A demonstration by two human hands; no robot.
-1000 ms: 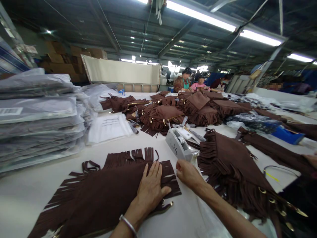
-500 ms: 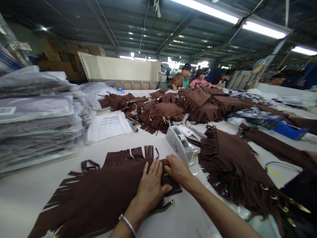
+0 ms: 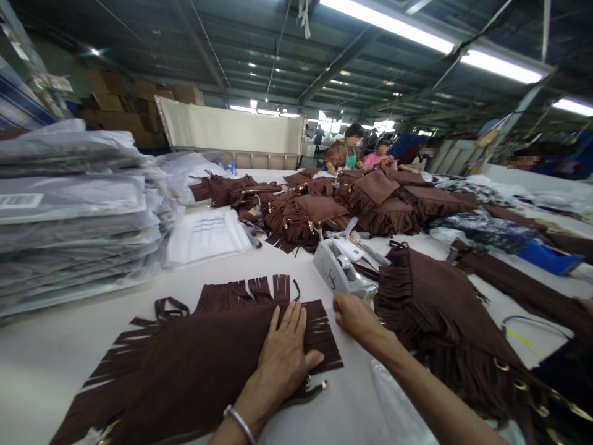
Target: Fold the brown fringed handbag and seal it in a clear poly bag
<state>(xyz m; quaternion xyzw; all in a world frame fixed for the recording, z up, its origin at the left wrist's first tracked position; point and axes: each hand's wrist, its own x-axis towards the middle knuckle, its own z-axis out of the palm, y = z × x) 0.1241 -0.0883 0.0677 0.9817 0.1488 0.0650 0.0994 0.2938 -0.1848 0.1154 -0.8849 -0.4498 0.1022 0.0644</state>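
A dark brown fringed bag [image 3: 185, 364] lies flat on the white table before me, its fringe spread out along the left, top and right sides. My left hand [image 3: 285, 346] rests palm down near the bag's right end, fingers stretched out. Just right of the fringe tips is my right hand [image 3: 356, 318], its fingers curled closed; whether anything is inside them is hidden. It sits close to the grey tape dispenser [image 3: 336, 266]. A zipper end with a metal tip [image 3: 323, 385] pokes out below my left hand.
Bagged packages [image 3: 74, 210] are stacked at the left, beside white plastic bags [image 3: 208, 235]. Brown fringed bags [image 3: 319, 210] form a heap across the back. Another fringed bag [image 3: 454, 296] lies at the right. A co-worker [image 3: 345, 151] in a green apron is beyond the heap.
My right hand has moved right, off the fringe at the bag's right end, and that fringe now lies spread flat. My left hand stays pressed on the bag.
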